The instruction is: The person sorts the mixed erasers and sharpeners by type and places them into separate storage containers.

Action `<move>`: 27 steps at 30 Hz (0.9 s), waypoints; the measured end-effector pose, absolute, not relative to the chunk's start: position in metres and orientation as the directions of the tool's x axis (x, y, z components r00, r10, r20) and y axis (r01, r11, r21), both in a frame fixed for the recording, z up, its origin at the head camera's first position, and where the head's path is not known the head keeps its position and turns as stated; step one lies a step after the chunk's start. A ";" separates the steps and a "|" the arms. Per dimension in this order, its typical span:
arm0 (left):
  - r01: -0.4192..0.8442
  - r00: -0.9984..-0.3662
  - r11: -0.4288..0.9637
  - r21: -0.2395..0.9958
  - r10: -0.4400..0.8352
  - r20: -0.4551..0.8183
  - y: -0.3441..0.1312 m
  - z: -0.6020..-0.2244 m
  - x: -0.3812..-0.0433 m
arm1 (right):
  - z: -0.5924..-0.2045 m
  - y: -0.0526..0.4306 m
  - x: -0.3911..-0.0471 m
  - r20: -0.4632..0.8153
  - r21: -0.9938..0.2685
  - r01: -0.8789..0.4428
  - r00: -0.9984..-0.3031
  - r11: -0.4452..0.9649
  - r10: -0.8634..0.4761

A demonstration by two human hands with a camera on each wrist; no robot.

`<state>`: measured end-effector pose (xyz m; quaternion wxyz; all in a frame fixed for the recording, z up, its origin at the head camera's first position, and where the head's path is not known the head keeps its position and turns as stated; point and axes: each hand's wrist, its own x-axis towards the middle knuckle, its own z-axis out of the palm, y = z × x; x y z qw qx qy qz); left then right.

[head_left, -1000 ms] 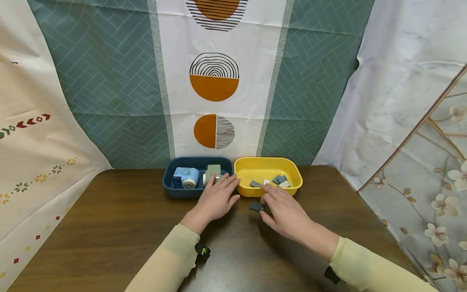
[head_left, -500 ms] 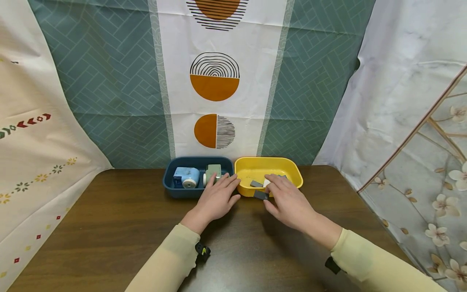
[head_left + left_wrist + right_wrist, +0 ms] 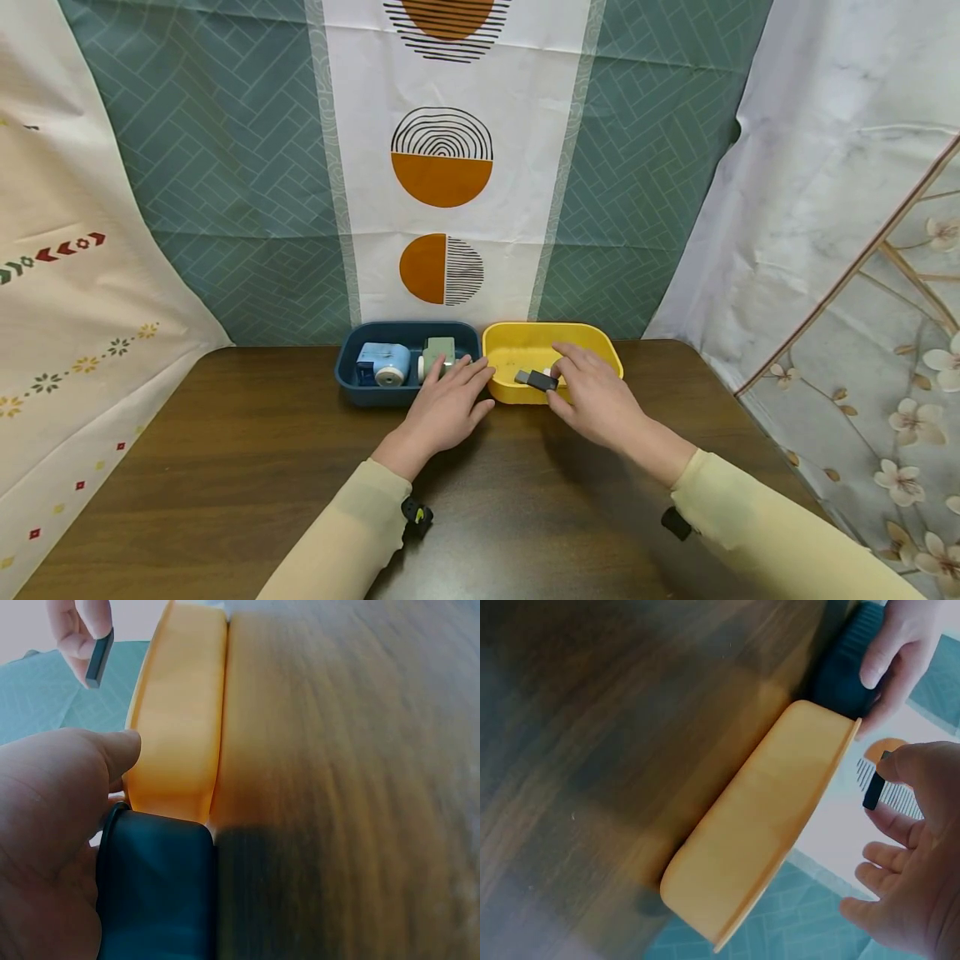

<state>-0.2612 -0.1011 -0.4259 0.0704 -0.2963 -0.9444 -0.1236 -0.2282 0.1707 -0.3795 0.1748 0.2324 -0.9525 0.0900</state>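
Observation:
My right hand (image 3: pixel 596 404) pinches a small dark flat rectangular block (image 3: pixel 543 381) between thumb and finger, its other fingers spread apart. It holds the block above the yellow bin (image 3: pixel 517 343). Below the block, a grey piece (image 3: pixel 521 377) and a white piece (image 3: pixel 547 372) show in the bin; the hand hides the rest. My left hand (image 3: pixel 444 410) lies with extended fingers over the front corner where the dark blue bin (image 3: pixel 375 400) meets the yellow one. In the left wrist view its thumb (image 3: pixel 120 750) is by the yellow rim.
The dark blue bin holds a light blue boxy object (image 3: pixel 384 360) with a white round part, and a sage green one (image 3: pixel 440 348) partly behind my left fingers. Both bins stand side by side at the back of the wooden table (image 3: pixel 225 475), before a patterned cloth (image 3: pixel 247 167).
My right hand has carried the dark block up and forward from in front of the yellow bin to over it. The left hand has stayed in place.

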 end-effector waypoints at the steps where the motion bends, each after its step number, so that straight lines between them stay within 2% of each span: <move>1: 0.577 -0.814 0.793 0.192 0.543 0.205 -0.101 -0.426 -0.262 | -0.379 0.171 -0.230 0.368 -0.095 -0.468 -0.837 0.879 -0.406; 16: 0.566 -0.823 0.802 0.193 0.536 0.188 -0.101 -0.428 -0.264 | -0.378 0.170 -0.259 0.359 -0.104 -0.457 -0.846 0.883 -0.395; 27: 0.567 -0.823 0.799 0.202 0.536 0.188 -0.101 -0.428 -0.263 | -0.380 0.169 -0.275 0.287 -0.135 -0.389 -0.896 0.911 -0.340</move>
